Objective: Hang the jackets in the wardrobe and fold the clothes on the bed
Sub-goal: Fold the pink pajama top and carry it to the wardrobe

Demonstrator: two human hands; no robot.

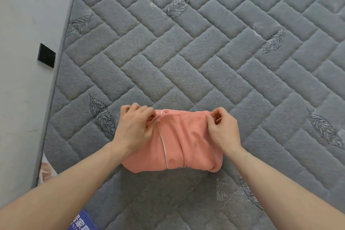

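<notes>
A blue printed label (pixel 84 221) at the bottom edge of the grey quilted mattress (pixel 205 52) carried white characters, cropped and unreadable.

Soft, even daylight covers the grey quilted mattress (pixel 205 58); my forearms throw only faint shadows toward 6 o'clock. No glare. Wide-angle bending curves the mattress edge at 9 o'clock, and detail softens slightly toward the corners.

Two bare forearms, entering from the lower frame corners. No sleeves visible up to the frame edge. Left hand (pixel 135 125) and right hand (pixel 223 129) ungloved. Wrists and fingers without watch, band or rings. Fingernails short, unpainted where visible.
</notes>
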